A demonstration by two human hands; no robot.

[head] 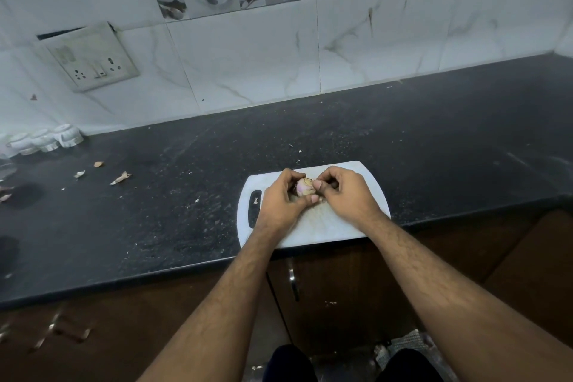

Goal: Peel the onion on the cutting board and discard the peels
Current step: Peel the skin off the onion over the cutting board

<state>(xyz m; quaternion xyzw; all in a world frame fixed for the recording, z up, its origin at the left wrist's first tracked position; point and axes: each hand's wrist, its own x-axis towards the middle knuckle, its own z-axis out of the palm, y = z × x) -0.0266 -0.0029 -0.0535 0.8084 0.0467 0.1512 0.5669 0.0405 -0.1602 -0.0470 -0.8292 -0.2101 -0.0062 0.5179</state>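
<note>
A small pinkish onion (303,187) is held just above the white cutting board (313,231), which lies at the front edge of the dark counter. My left hand (282,198) cups the onion from the left and below. Fingertips of my right hand (342,194) pinch at the onion's right side, where a bit of skin sits. Much of the onion is hidden by my fingers. A small peel scrap (256,201) lies by the board's handle slot.
Loose peel pieces (121,178) lie on the black counter (155,214) to the left. White ceramic jars (46,139) stand at the far left against the tiled wall. A socket plate (93,57) is on the wall. Brown cabinet doors (341,288) are below the counter edge.
</note>
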